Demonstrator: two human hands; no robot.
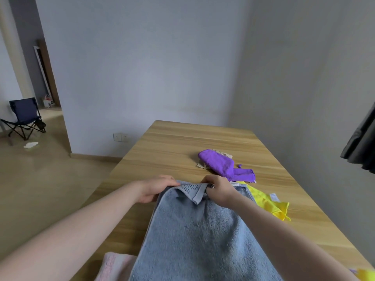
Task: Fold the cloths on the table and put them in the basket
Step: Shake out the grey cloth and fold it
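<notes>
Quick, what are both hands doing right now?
Left hand: grips the far edge of the blue towel.
Right hand: pinches the same edge.

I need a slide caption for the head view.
Both hands, left and right, grip the blue towel over the table.

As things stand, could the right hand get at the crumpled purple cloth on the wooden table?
Probably yes. The crumpled purple cloth lies just beyond the right hand with only bare wooden table between, but that hand's grip is on the blue-grey terry towel and must release first.
</notes>
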